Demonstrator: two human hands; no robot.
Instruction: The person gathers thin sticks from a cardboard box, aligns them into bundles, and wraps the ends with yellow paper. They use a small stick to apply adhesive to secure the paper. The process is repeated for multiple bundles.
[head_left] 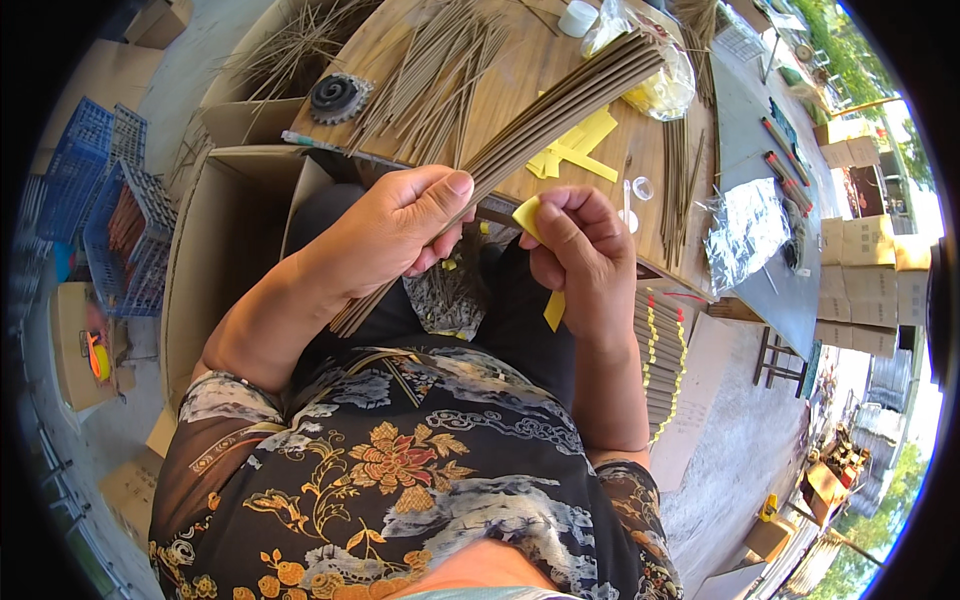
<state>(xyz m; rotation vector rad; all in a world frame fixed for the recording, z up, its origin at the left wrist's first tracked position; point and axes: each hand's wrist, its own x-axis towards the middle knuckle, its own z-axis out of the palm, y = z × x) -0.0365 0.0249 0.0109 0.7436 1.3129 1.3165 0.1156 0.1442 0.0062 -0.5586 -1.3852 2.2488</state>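
Note:
A bundle of thin brown incense sticks (560,105) slants up to the right, with my left hand (415,215) wrapped round its lower part. Its short lower ends stick out below that hand. Just right of the bundle, my right hand (585,240) pinches a yellow paper strip (527,217) between thumb and fingers. The strip's other end (554,310) hangs out below the same hand. Behind it on the wooden table (530,60) lies a pile of yellow paper strips (580,140). Loose incense sticks (430,75) are spread at the table's left.
A dark coil (342,98) sits at the table's left edge, near an open cardboard box (235,220). Crinkled foil (745,235) lies right, beside more sticks (680,185). Yellow-banded bundles (660,360) rest low at right. Blue crates (125,235) stand left, stacked cartons (860,265) far right.

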